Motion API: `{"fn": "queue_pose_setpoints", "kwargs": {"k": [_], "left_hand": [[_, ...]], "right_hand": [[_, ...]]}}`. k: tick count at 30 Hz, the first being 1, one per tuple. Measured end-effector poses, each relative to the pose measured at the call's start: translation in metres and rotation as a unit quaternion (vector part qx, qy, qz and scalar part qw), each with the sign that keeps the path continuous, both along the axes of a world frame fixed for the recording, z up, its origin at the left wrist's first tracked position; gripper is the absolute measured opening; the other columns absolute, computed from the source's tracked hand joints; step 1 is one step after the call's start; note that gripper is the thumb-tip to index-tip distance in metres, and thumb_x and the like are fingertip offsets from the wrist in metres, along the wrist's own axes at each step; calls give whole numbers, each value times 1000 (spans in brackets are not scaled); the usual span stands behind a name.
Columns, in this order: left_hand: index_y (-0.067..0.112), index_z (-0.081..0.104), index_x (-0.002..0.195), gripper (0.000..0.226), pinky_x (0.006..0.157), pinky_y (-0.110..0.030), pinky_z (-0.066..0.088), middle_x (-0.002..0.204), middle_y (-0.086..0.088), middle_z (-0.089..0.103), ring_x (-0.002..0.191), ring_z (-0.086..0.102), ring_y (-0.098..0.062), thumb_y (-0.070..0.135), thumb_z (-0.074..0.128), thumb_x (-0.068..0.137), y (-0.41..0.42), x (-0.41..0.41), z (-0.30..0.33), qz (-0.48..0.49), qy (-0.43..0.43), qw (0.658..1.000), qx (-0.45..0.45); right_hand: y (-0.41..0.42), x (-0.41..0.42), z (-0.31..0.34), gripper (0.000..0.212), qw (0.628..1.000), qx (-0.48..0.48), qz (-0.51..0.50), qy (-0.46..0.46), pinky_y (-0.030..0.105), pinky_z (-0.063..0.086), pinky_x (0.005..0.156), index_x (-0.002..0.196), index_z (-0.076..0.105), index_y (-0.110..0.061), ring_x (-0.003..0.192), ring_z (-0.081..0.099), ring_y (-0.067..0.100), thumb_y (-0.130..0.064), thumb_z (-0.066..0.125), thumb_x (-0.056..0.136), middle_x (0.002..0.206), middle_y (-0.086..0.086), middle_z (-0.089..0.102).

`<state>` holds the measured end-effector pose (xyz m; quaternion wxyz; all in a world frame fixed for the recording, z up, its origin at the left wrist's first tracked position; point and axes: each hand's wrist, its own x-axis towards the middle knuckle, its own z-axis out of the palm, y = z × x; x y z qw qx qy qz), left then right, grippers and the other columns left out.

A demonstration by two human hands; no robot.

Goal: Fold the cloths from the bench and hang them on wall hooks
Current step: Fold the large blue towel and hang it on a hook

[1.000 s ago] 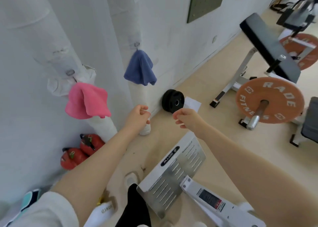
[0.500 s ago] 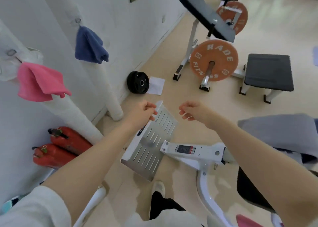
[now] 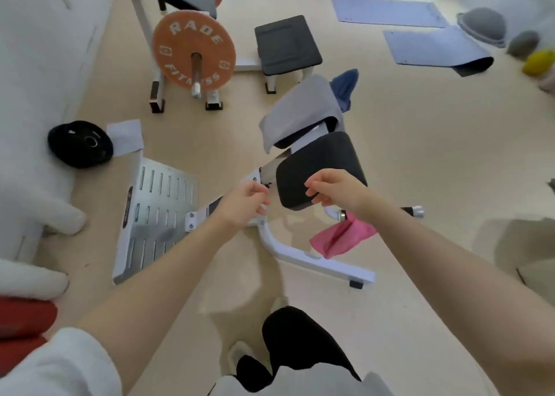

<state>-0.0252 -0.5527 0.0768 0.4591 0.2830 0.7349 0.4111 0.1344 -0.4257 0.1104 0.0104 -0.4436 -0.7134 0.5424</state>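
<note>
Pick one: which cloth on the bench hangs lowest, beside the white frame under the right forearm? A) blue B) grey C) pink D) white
C: the pink cloth droops from the bench just below the right hand, next to the white frame. The grey cloth lies draped over the far pad, and the blue cloth sits behind it.

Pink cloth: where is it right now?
In the head view the pink cloth hangs off the bench's right side, just below the black seat pad and under the right hand; neither hand holds it.
</note>
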Motion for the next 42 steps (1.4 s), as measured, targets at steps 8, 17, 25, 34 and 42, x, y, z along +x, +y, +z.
{"fn": "queue_pose_setpoints", "kwargs": {"k": [8,17,25,34,42], "left_hand": [[22,45,117,32,77,-28,49,93,-1,67,76,61,-14,10,46,88,72,131,10,-90,19,996,9],[8,60,109,26,67,-23,47,91,-4,67,75,59,-15,5,43,90,171,253,-13,-21,41,999,-26],[11,59,107,23,82,-36,52,93,-8,68,78,62,-20,4,45,90,254,289,0,95,8,995,-3],[15,56,108,20,76,-25,47,91,-1,66,77,59,-13,10,41,94,356,216,10,130,35,991,15],[16,54,113,21,80,-28,48,98,-1,64,86,60,-17,14,43,95,438,155,-6,167,60,984,6]], "right_hand": [[50,149,-14,19,992,0,-121,18,22,45,63,80,61,-17,67,58,13,-9,48,92,78,2,62],[152,266,-32,18,1000,23,-17,6,26,42,68,84,58,-17,68,56,14,-8,44,90,77,-2,61],[263,278,-28,22,999,19,-8,32,23,41,64,84,58,-17,67,55,14,-5,40,90,79,0,61],[374,194,-20,18,997,41,26,52,23,43,64,90,61,-10,65,56,13,-10,43,91,76,-2,61],[477,93,-63,24,996,59,60,9,32,43,66,96,59,4,70,53,20,-10,42,87,81,9,62]]}}
